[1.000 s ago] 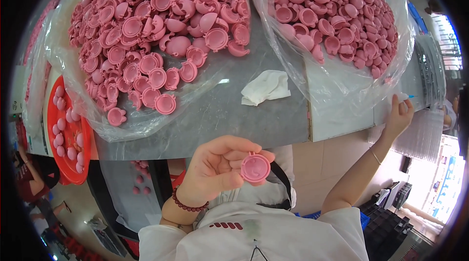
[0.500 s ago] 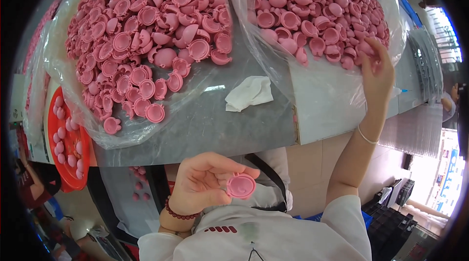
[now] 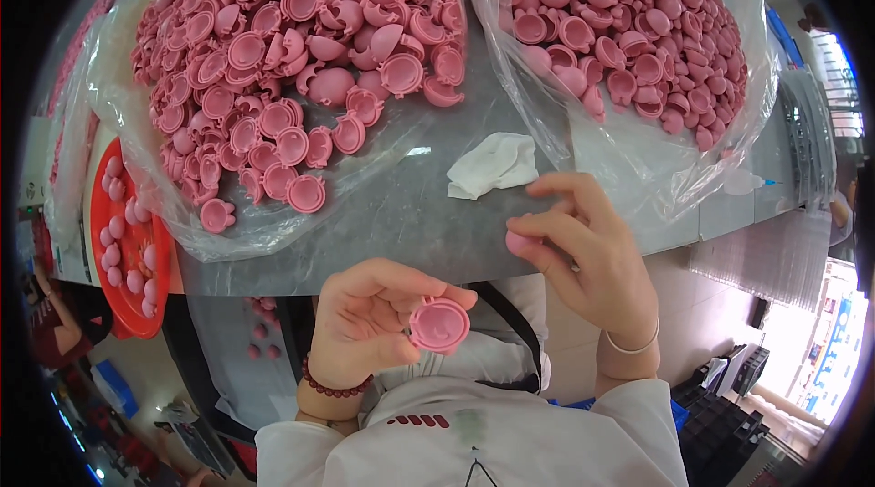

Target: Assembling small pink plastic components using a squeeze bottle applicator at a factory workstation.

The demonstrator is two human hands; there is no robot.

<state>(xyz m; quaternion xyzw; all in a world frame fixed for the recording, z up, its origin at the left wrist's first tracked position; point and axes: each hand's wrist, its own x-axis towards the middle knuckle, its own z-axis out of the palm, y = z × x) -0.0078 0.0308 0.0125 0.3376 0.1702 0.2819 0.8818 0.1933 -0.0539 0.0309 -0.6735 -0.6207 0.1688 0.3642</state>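
Observation:
My left hand (image 3: 369, 323) pinches a pink plastic half-shell (image 3: 439, 325) at the table's near edge, its hollow side turned up. Over the front of the table, my right hand (image 3: 592, 250) grips a smaller pink rounded piece (image 3: 521, 242) between thumb and fingertips; much of that piece is hidden by the fingers. The two pieces are apart. Ahead on the left lies a large heap of pink half-shells (image 3: 292, 146) on clear plastic sheeting. A second heap of pink half-shells (image 3: 622, 86) lies at the far right.
A crumpled white cloth (image 3: 494, 165) rests on the grey table (image 3: 383, 236) between the heaps. At the left edge is a red-orange tray (image 3: 162, 277) with several pink balls. A small blue-tipped bottle (image 3: 746, 182) lies on the right. Beyond the left edge, another person's arm (image 3: 64, 323) shows.
My right hand has come from the right heap back toward my left hand, with a pink piece in its fingers. My left hand still holds its half-shell. The view has shifted slightly.

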